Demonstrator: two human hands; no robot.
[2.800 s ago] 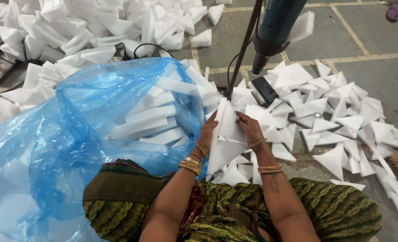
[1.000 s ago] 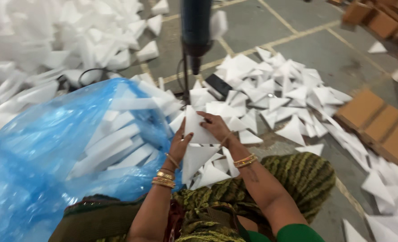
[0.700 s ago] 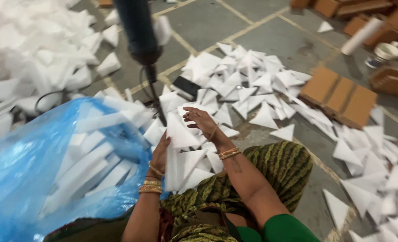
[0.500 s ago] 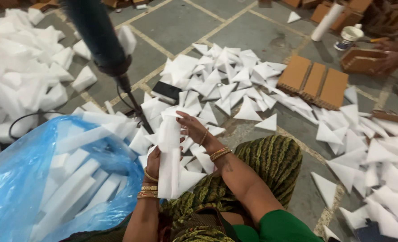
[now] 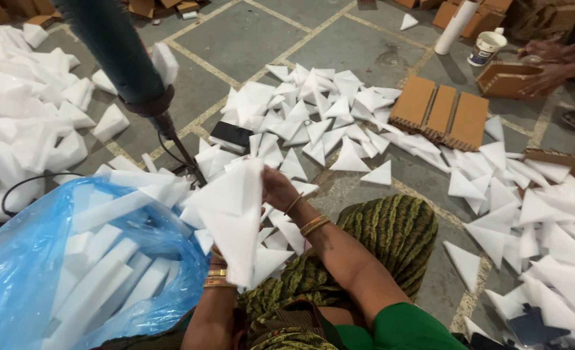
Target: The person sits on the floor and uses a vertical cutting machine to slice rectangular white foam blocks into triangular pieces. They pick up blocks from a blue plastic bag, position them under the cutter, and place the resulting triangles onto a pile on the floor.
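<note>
Holding a stack of white foam triangles (image 5: 232, 214) upright above the lap, the person grips it from both sides. The right hand (image 5: 278, 188) presses against the stack's right face near the top, fingers closed on it. The left hand (image 5: 217, 258) is almost wholly hidden behind the stack's lower edge, so its grip cannot be told; only bangles at the wrist show. Just left of the stack sits an open blue plastic bag (image 5: 35, 272) filled with long white foam strips (image 5: 106, 259).

The floor is grey stone tile (image 5: 248, 39), strewn with loose foam triangles (image 5: 339, 123) ahead and to the right. Brown cardboard blocks (image 5: 440, 113) lie beyond them. At the far right, another person's hands (image 5: 547, 65) handle a cardboard piece.

Compared with half a second ago, the stack sits higher and turned broadside, hiding more of the left hand.
</note>
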